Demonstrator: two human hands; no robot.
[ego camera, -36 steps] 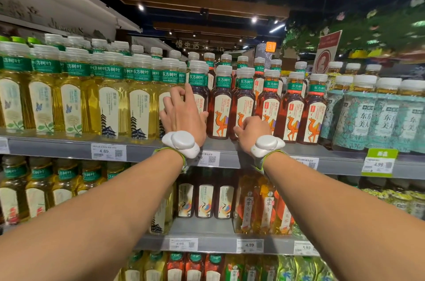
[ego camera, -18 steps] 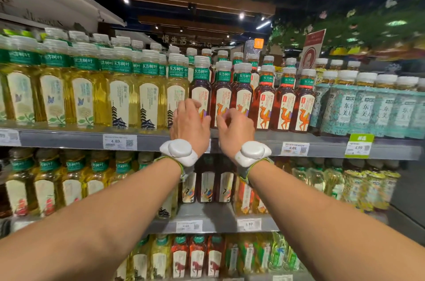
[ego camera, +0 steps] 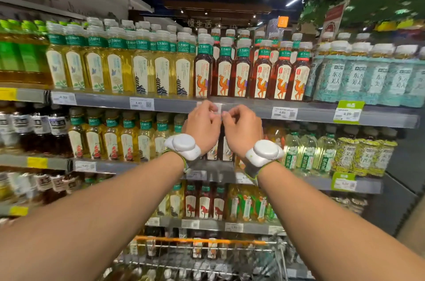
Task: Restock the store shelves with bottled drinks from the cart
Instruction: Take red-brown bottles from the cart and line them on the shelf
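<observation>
Dark red tea bottles with camel labels stand in a full row on the upper shelf. My left hand and my right hand hover side by side just below that row, in front of the shelf's edge strip. Both hold nothing, and their fingers are loosely curled. Each wrist wears a white device. At the bottom of the view is the wire cart with an orange bar, with several bottles blurred inside it.
Yellow tea bottles fill the upper shelf to the left and pale teal bottles fill it to the right. Lower shelves hold more drinks. Price tags line the shelf edges. An aisle opens at the far right.
Both hands have drawn back and down from the camel-label bottles to the shelf edge, and their fingers have curled. The view has tilted down, and the cart now shows.
</observation>
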